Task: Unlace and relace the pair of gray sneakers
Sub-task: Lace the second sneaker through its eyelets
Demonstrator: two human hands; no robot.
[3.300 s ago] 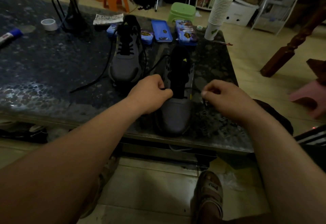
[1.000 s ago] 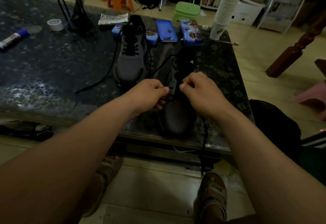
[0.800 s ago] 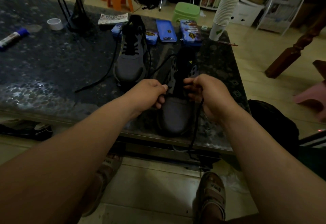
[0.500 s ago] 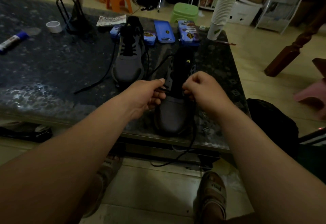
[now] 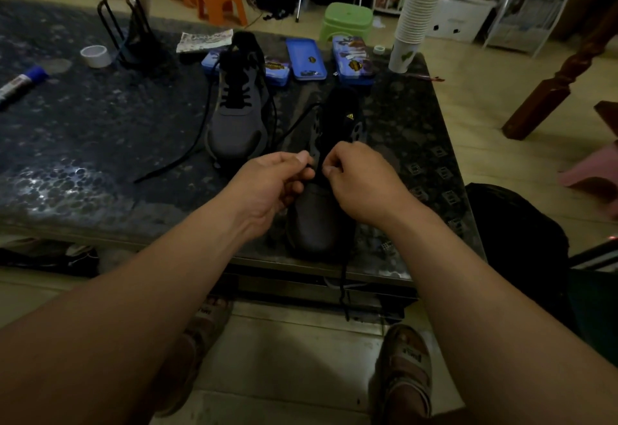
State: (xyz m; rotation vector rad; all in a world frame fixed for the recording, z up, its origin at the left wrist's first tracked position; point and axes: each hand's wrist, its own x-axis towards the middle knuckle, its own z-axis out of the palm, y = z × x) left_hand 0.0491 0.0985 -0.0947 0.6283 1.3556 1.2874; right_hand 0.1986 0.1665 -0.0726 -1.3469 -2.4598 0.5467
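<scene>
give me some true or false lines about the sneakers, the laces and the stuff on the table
1. Both the left hand and the right hand are at the near sneaker. True.
2. The far sneaker has no lace in it. False: the far lace crosses between its eyelets.
3. The near lace hangs down over the front edge of the table. True.
4. The stack of paper cups lies on its side. False: it stands upright at the table's far right corner.
</scene>
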